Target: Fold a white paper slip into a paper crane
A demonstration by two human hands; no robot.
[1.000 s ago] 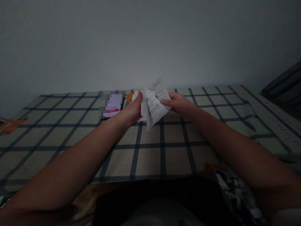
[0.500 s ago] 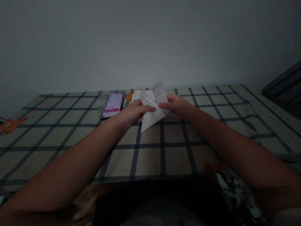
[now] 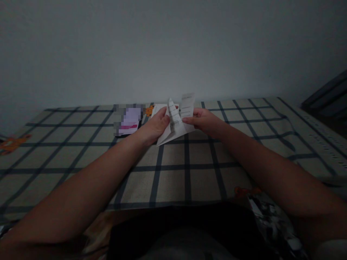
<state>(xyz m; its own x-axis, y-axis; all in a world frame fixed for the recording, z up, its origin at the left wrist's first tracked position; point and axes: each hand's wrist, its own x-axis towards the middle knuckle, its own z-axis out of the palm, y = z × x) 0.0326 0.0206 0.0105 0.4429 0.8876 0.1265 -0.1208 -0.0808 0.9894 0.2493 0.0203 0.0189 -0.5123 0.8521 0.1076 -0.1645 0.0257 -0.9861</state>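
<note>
A folded sheet of white printed paper (image 3: 176,124) is held up above the checked cloth, its folds partly open and two flaps standing upward. My left hand (image 3: 158,125) grips its left side, thumb bent against the paper. On the right side, my right hand (image 3: 200,118) pinches the sheet between thumb and fingers. Behind my left hand, another white paper (image 3: 159,107) lies on the cloth, mostly hidden. To the left lies a phone (image 3: 131,121) with a lit screen, partly pixelated.
A checked cloth (image 3: 170,180) covers the table, with orange bear figures at the far left and near the front edge. A pale wall (image 3: 173,50) rises behind it. A dark ribbed object (image 3: 328,94) is at the far right.
My left thumb has drawn back toward the left edge of the paper. The paper's left flap now stands more upright and narrower, and the lower corner has shifted left and up.
</note>
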